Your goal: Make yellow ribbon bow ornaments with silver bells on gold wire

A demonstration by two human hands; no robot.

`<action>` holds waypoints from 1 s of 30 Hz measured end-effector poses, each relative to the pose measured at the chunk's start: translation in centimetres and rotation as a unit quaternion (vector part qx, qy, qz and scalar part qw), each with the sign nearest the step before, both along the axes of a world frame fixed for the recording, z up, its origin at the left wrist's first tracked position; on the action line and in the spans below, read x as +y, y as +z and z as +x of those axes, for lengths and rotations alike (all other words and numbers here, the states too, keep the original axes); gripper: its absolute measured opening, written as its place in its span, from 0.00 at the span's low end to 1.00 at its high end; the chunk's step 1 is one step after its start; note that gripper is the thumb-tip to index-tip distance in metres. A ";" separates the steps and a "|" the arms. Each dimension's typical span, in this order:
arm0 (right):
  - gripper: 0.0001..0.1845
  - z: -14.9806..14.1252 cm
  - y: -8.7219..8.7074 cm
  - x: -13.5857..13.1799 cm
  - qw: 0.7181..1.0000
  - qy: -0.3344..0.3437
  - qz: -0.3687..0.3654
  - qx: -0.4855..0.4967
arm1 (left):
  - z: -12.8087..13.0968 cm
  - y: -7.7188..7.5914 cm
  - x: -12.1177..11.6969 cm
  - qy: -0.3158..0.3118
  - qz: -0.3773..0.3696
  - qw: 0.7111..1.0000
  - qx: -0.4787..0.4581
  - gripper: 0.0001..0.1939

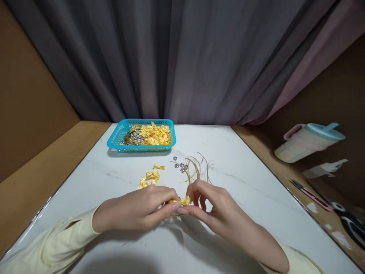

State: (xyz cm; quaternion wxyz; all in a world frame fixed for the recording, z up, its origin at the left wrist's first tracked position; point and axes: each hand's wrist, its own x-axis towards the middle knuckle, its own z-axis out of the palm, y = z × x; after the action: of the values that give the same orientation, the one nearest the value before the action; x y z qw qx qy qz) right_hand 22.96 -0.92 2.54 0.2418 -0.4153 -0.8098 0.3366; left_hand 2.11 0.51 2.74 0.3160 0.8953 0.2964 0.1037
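A small yellow ribbon bow (186, 201) is held between my two hands, low over the white table. My left hand (142, 207) pinches its left end between thumb and fingertips. On the other side my right hand (212, 203) has its thumb and fingers bent around the bow's right end; the exact grip is partly hidden. Several more yellow bows (153, 175) lie just beyond my left hand. Past my right hand are loose gold cords (196, 167), with several silver beads (182, 166) next to them.
At the back, a blue basket (112, 144) holds yellow bows, silver beads and a bundle of gold cord. Along the right side stand a lidded cup (309, 140) and a clear bottle (323, 169), with pink-handled tweezers (312, 196) and black-handled scissors (349, 220) nearer me. A grey curtain (176, 61) hangs behind.
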 end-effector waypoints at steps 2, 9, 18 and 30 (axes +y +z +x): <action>0.09 0.0 0.3 0.1 0.999 0.030 0.017 -0.023 | 0.0 0.2 0.0 -0.011 -0.008 1.000 -0.006 0.15; 0.09 0.1 1.2 0.4 0.989 0.108 -0.092 0.031 | -0.2 0.7 0.0 -0.054 -0.018 0.998 0.003 0.15; 0.11 0.2 0.0 1.0 0.929 0.107 -0.321 0.151 | -0.2 0.2 0.6 -0.058 -0.044 0.997 -0.028 0.14; 0.13 0.5 -0.5 1.5 0.916 0.091 -0.349 0.175 | 0.2 0.4 -0.2 0.013 -0.072 0.997 -0.019 0.13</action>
State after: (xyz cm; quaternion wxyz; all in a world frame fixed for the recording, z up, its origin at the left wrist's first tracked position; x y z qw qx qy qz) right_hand 23.45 0.62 2.00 0.1876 -0.3324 -0.6195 0.6860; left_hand 2.27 0.34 3.14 0.3843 0.8641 0.3082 0.1031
